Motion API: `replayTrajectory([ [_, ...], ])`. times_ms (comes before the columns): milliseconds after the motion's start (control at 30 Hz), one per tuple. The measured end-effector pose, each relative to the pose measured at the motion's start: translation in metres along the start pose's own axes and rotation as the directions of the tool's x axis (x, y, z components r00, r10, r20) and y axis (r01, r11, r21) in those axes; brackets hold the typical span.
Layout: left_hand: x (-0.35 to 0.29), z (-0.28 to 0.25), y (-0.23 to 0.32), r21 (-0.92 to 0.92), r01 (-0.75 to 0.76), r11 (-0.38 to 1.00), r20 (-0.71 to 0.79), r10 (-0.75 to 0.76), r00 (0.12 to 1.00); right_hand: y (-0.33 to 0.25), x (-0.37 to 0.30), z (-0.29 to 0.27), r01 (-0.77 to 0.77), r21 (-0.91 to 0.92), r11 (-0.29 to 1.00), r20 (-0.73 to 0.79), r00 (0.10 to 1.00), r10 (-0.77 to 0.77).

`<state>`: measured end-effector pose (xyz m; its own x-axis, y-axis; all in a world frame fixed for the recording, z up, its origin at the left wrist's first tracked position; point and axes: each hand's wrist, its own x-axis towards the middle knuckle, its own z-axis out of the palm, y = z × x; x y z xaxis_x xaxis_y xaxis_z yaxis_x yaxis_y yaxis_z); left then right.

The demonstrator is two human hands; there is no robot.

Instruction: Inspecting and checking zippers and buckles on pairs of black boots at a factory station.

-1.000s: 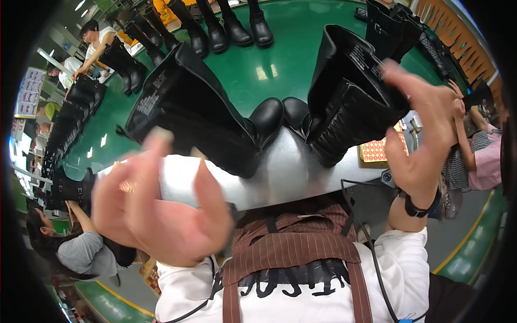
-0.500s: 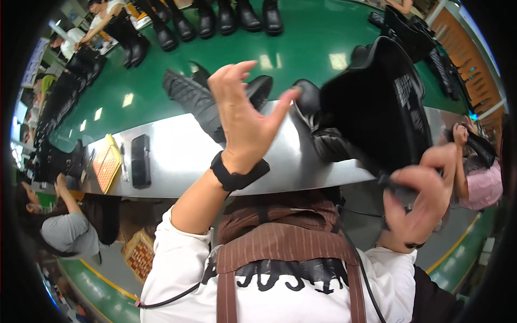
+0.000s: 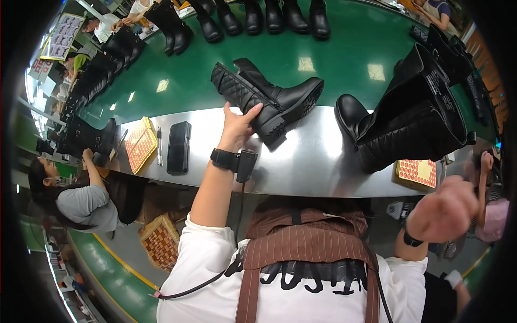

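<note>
My left hand (image 3: 237, 126), with thumb and fingers apart around it, holds a black quilted boot (image 3: 235, 90) by its lower shaft near the heel. A second black boot (image 3: 298, 99) lies against it, its toe to the right and its treaded sole partly showing. To the right, a pair of tall black boots (image 3: 412, 132) rests at the metal edge, shaft openings toward the right. My right hand (image 3: 444, 210) is in the air near the table's front edge, off the boots; motion smears its fingers.
On the metal strip (image 3: 207, 134) lie a dark phone (image 3: 179, 148), a pen (image 3: 159, 145) and a yellow-red sticker sheet (image 3: 141, 145). Another sticker sheet (image 3: 417, 172) lies near the right boots. More boots (image 3: 253, 19) line the green table's far side. A co-worker (image 3: 86, 196) sits at left.
My left hand, open in the air before, now grips the quilted boot. My right hand has moved off from the right boots, which have come to rest lower. The whole view has shifted.
</note>
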<state>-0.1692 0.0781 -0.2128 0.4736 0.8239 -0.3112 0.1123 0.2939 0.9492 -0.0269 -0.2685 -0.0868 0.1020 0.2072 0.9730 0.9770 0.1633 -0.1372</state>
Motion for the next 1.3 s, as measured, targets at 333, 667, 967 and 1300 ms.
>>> replayTrajectory([
  [333,-0.071,0.021,-0.018,0.061,-0.472,0.879,-0.051,0.475,0.878,0.021,-0.085,0.165,-0.907,0.03,0.42,0.683,0.326,0.654],
  [667,-0.078,0.018,-0.055,-0.021,-0.398,0.917,0.118,0.397,0.91,0.018,-0.122,0.188,-0.979,0.01,0.204,0.705,0.152,0.693],
  [967,-0.07,0.005,-0.072,0.103,-0.349,0.931,0.25,0.316,0.915,0.04,-0.11,0.184,-0.985,-0.162,0.053,0.937,-0.137,0.321],
  [1300,-0.073,0.009,-0.061,0.289,-0.435,0.853,0.207,0.388,0.898,0.0,-0.016,0.175,-0.833,0.445,-0.328,0.864,0.304,0.401],
])
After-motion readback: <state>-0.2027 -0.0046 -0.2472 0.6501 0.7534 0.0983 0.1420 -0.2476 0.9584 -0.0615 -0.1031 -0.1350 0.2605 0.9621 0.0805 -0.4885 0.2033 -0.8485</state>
